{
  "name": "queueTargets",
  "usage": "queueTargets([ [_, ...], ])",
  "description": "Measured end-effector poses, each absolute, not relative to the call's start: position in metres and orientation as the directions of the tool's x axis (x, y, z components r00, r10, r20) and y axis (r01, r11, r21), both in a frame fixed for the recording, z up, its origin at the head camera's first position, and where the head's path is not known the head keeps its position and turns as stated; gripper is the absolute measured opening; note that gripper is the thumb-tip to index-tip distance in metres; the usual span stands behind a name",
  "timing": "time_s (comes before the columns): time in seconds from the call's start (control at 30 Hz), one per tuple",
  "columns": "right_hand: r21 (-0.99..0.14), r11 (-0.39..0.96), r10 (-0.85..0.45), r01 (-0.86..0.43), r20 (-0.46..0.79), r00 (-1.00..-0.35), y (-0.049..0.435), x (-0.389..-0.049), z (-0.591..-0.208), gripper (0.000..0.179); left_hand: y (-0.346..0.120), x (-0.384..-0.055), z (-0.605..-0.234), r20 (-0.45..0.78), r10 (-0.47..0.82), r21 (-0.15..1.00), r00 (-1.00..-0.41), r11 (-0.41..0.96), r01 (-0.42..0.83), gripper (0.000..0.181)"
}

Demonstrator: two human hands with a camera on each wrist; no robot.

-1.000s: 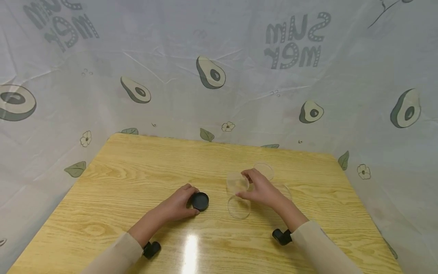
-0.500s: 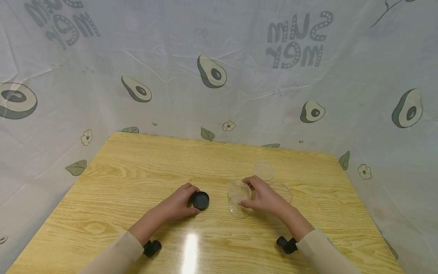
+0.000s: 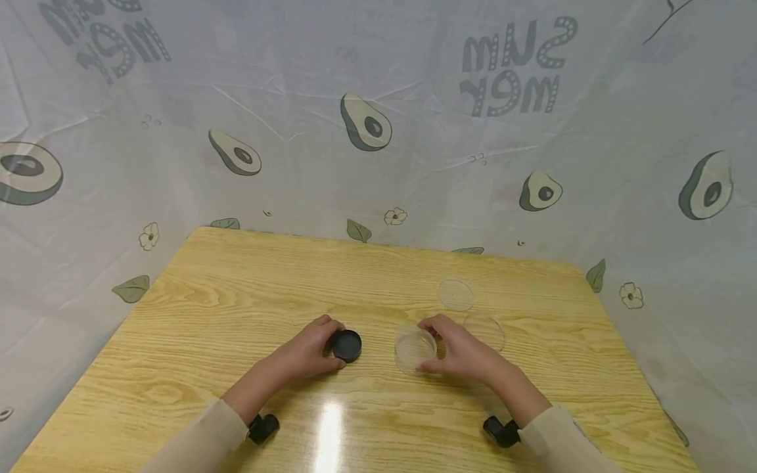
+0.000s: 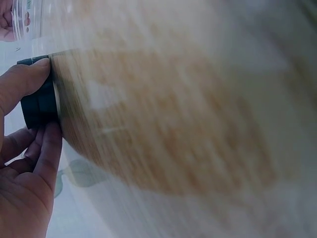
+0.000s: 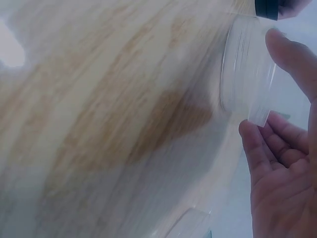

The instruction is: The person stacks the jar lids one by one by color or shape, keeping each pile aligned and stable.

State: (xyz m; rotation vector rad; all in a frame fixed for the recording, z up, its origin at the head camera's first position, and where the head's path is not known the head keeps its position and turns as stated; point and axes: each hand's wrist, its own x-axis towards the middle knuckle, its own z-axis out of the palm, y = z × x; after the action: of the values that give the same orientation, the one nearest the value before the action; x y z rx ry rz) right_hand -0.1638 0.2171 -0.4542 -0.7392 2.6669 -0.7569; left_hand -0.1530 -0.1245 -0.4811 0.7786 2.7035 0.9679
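My left hand [image 3: 311, 351] holds a short, black, round cap-like piece [image 3: 347, 346] by its sides on the wooden table. The left wrist view shows the thumb on its upper side and the fingers below it. My right hand [image 3: 464, 348] pinches a clear round dish [image 5: 247, 69] between thumb and fingertips, right of the black piece. In the head view this dish overlaps another clear round dish; the see-through walls blend, so how the two fit together cannot be told.
Behind my right hand lies a clear round dish [image 3: 455, 293]. Another clear round dish [image 3: 485, 331] is partly covered by that hand. The wooden table [image 3: 248, 276] ends at a hanging printed curtain [image 3: 284, 131] at the back and sides.
My right hand has lowered the clear dish toward me, from above and behind the near clear dish to over it. The left hand and black piece have stayed put.
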Motion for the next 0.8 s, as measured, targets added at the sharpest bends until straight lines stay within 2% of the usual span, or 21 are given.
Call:
queueTargets([
  [0.2,-0.584,0.715,-0.547,-0.386,-0.123,-0.828,0.2207,-0.1592,-0.4570,0.078,-0.1253,-0.1535,-0.4823,0.022,0.524,0.630,-0.851,0.654,0.419,0.051],
  [0.8,-0.576,0.700,-0.566,-0.422,-0.087,-0.820,0.2189,-0.1542,-0.4606,0.077,-0.1247,-0.1543,-0.4819,0.011,0.534,0.651,-0.846,0.638,0.411,0.051],
])
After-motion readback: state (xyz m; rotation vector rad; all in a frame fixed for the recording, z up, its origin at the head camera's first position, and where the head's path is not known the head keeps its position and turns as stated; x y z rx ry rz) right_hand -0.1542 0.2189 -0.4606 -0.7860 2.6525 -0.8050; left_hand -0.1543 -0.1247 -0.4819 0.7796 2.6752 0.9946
